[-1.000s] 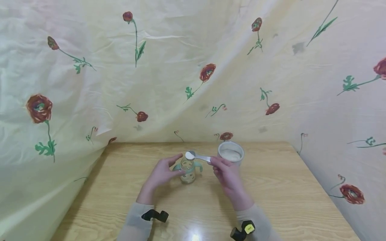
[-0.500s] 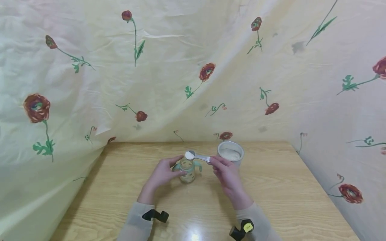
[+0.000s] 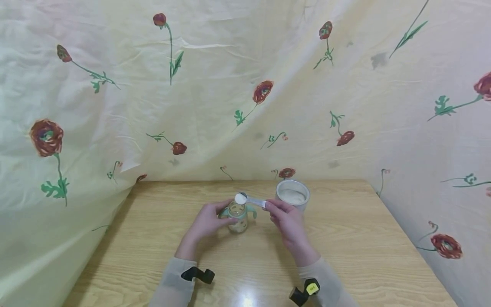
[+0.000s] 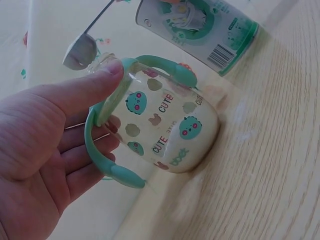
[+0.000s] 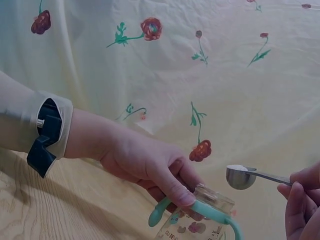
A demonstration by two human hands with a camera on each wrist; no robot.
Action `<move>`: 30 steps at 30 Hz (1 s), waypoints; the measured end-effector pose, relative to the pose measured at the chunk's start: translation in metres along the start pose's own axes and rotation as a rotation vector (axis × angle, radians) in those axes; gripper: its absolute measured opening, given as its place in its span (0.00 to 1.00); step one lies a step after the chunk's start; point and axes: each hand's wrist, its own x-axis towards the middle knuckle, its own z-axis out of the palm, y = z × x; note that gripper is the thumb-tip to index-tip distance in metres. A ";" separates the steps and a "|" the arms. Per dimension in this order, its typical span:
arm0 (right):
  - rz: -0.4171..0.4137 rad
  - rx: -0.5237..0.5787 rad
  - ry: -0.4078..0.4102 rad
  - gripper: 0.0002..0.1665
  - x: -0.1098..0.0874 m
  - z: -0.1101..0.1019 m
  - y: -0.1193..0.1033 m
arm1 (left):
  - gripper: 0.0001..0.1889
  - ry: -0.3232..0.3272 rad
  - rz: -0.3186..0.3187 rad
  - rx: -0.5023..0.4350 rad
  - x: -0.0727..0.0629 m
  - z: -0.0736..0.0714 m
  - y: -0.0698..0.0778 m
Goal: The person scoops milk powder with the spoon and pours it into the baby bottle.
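Note:
A clear baby bottle [image 4: 165, 122] with two mint-green handles, cartoon prints and "CUTE" lettering stands uncapped on the table. My left hand [image 3: 207, 219] grips it round the neck, the thumb in front and other fingers behind, near one handle. In the right wrist view, my right hand [image 5: 304, 200] pinches the handle of a metal measuring spoon [image 5: 241, 178]. White powder [image 3: 241, 198] fills the spoon's bowl, which hovers level just above the bottle's open mouth. Beyond my right hand stands an open can [image 4: 200, 32] with a green and white label, holding white powder.
The wooden table [image 3: 145, 247] extends on both sides of the hands. A cream cloth [image 3: 215, 106] printed with red flowers hangs behind it and along both sides. Each sleeved forearm wears a black camera mount [image 3: 197, 275].
The measuring spoon and my right hand have shifted very slightly to the left over the bottle. My left hand keeps its hold on the baby bottle.

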 end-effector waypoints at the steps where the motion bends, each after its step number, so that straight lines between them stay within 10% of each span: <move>1: -0.006 -0.014 0.000 0.18 0.000 0.000 0.000 | 0.37 0.000 -0.001 -0.004 0.000 0.000 0.000; 30: -0.129 -0.223 -0.017 0.14 0.000 0.005 0.008 | 0.38 0.002 -0.016 -0.027 -0.001 -0.001 0.000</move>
